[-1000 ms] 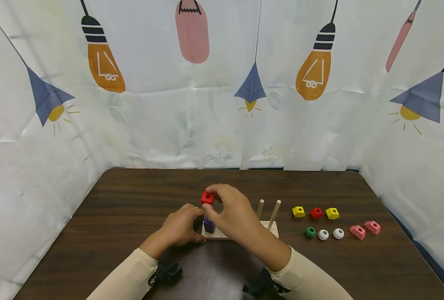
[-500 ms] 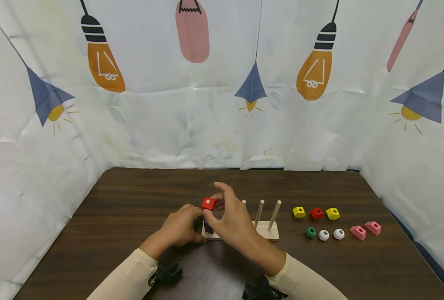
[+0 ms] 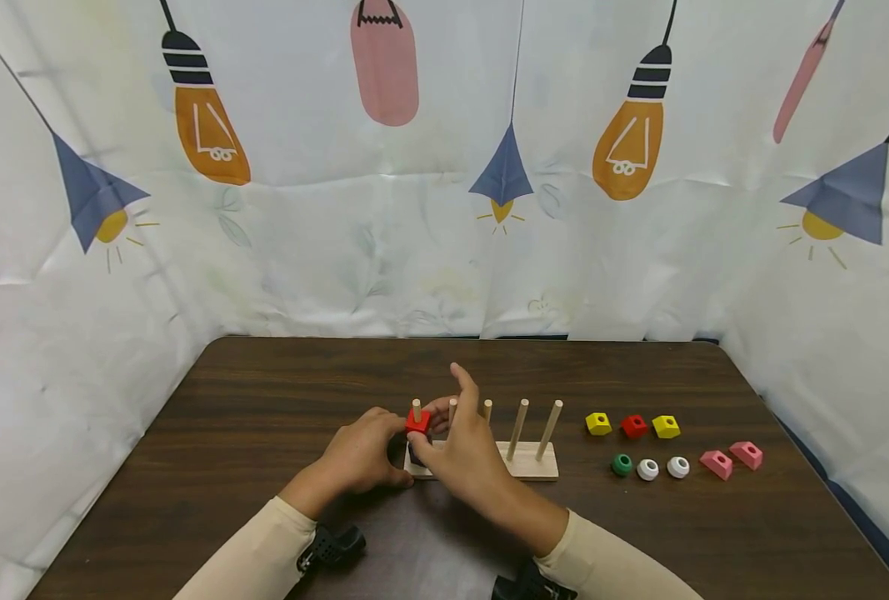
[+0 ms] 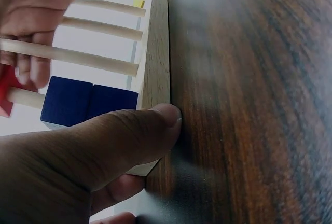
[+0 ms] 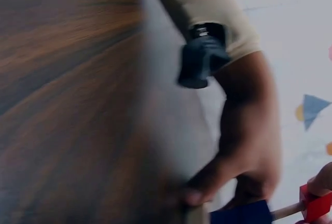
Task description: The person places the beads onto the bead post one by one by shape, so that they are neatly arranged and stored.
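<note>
A wooden peg board with several upright pegs stands on the table. My left hand grips the left end of its base, thumb on the near side, as the left wrist view shows. Two dark blue blocks sit stacked at the bottom of the leftmost peg. Above them, a red block is threaded on the same peg, with a gap below it and the peg tip showing through its top. My right hand pinches this red block between thumb and fingers, index finger raised.
To the right lie two yellow blocks with a red block between them. Nearer are a green bead, two white beads and two pink blocks. A printed white curtain surrounds the dark wooden table.
My right hand has brought the red block from above the leftmost peg down onto it, the peg tip now protruding. Its index finger has lifted away. The left hand stays in place.
</note>
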A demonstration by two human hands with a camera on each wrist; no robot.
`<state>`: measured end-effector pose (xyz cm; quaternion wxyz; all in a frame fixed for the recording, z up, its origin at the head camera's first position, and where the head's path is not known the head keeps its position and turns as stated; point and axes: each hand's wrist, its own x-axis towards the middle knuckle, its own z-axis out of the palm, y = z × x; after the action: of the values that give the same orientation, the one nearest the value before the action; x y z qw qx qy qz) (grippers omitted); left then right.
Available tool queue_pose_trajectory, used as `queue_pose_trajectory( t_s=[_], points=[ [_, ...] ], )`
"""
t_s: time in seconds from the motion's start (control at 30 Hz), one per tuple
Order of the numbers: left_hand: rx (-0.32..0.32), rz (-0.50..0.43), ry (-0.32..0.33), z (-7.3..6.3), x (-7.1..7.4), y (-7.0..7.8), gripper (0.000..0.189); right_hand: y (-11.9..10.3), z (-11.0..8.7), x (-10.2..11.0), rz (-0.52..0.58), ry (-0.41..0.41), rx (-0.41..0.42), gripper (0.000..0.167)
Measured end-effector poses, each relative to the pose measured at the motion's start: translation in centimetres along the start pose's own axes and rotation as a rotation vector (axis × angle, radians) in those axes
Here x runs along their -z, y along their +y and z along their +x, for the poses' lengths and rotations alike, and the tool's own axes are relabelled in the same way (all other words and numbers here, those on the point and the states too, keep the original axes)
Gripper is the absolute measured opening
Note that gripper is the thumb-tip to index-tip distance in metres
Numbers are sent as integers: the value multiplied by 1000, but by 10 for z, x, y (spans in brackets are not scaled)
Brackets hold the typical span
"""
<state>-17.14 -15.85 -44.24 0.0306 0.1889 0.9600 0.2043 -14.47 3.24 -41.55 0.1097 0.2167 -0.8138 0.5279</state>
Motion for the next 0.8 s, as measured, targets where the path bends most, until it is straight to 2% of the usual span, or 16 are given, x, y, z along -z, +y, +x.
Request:
queue_pose_trajectory(
  t_s=[0.3,0.57,0.8],
  points=[
    [-5,22,-2,0,0,0,57,16,-7,-9,-52,-44,-38,103],
    [5,21,-10,0,2,2,57,20,-9,-9,-90,-53,-3,105],
    [1,25,-7,0,2,2,59,21,-19,2,-166,-169,4,102]
  ],
)
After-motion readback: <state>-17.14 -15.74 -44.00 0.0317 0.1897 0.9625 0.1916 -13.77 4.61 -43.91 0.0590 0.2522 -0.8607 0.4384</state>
